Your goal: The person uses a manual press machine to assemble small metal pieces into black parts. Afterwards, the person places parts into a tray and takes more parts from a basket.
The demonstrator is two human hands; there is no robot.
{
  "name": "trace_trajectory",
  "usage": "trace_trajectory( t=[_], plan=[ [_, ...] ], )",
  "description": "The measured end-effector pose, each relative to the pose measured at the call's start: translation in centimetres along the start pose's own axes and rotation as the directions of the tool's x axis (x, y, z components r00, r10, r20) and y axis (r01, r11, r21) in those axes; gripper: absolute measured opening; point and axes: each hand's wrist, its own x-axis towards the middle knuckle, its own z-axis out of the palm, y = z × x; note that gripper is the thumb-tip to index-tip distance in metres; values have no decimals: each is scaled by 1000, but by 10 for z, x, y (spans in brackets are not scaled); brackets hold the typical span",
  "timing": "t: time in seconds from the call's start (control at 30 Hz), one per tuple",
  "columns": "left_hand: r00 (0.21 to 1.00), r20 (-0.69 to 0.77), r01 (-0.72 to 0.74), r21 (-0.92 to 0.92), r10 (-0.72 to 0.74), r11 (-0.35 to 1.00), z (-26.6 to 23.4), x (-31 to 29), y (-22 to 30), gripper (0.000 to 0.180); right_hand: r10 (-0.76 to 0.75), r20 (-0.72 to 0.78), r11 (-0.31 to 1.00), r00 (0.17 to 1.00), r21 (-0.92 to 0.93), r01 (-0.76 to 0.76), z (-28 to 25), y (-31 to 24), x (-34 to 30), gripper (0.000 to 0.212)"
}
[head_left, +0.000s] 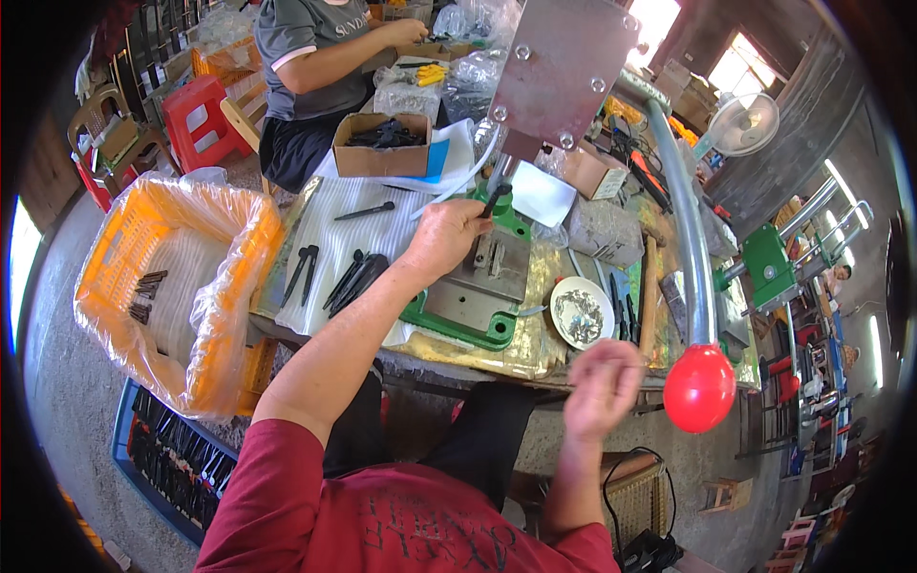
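**Hand-Lever Press Station: Black Part Pinched Beside the Ram**

Clock directions from the left hand; twelve is the top of the view.

- Orange crate (129, 215), nine o'clock, lined with clear plastic; short dark pieces (148, 286) inside.
- Two slender black parts (300, 275), between eight and nine, on white foam sheet; a black heap (359, 282) nearer, eight o'clock.
- Single black part (365, 211), between nine and ten, lying crosswise.
- Cardboard box (382, 160), eleven o'clock, filled with black pieces.
- Left hand (449, 237), fingertips closed on one small black part (494, 201).
- That black part: between one and two o'clock, long axis running roughly one to seven, just beside the steel ram (502, 172); contact cannot be told. Left hand nearer; from the right hand it lies at eleven, well apart.
- Green press base (478, 332), on the surface (537, 359).
- White bowl (558, 323), four o'clock, holding small metallic bits.
- Right hand (604, 390), between four and five, blurred, fingers curled; whether it grips anything cannot be told.
- Red ball knob (699, 387) of the press lever, at the right hand's three o'clock, near, apart.
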Motion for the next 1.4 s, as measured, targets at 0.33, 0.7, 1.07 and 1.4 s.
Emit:
trace_trajectory(
  t=[0.33,0.7,1.07,1.4],
  plan=[
    [999,23,28,-3,-28,1000,-2,-2,10,10,-619,233,714,750,-231,661,10,-91,63,59],
    [1000,14,9,-7,-9,1000,-2,0,7,11,-302,248,859,920,-348,376,34,-129,68,33],
    [1000,-2,-31,-34,31,999,1,0,6,11,-310,116,872,944,-360,331,45,-133,68,24],
    [998,-18,-54,-22,54,998,3,-2,-1,11,-469,423,663,776,-411,625,24,-8,35,16]
  ],
)
